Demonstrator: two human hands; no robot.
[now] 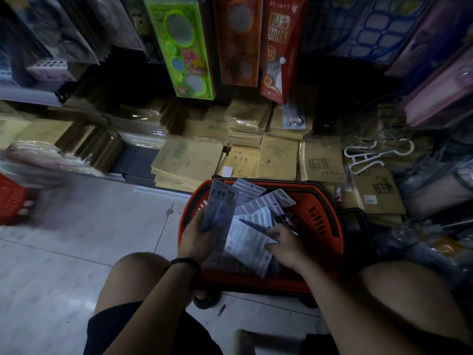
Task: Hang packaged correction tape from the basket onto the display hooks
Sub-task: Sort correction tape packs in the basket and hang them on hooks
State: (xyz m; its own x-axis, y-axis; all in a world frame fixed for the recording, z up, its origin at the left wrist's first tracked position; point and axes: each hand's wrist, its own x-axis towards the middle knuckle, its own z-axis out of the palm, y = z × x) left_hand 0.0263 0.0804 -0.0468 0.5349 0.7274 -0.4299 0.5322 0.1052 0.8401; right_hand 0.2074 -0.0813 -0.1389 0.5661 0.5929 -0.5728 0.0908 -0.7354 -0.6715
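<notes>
Person, worn items and bare parts:
- Forearms (158, 303): bare, both sides.
- Black band (184, 262): round wrist of left hand (197, 237).
- Dark shorts (143, 329): end above bare knees (139, 267).

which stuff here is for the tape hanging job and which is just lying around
Job: orange basket; loose tape packs in it; held pack in the left hand; right hand on the loose packs.
Lying about: exercise book stacks; white hangers; green toy pack hanging above; red basket at far left.
</notes>
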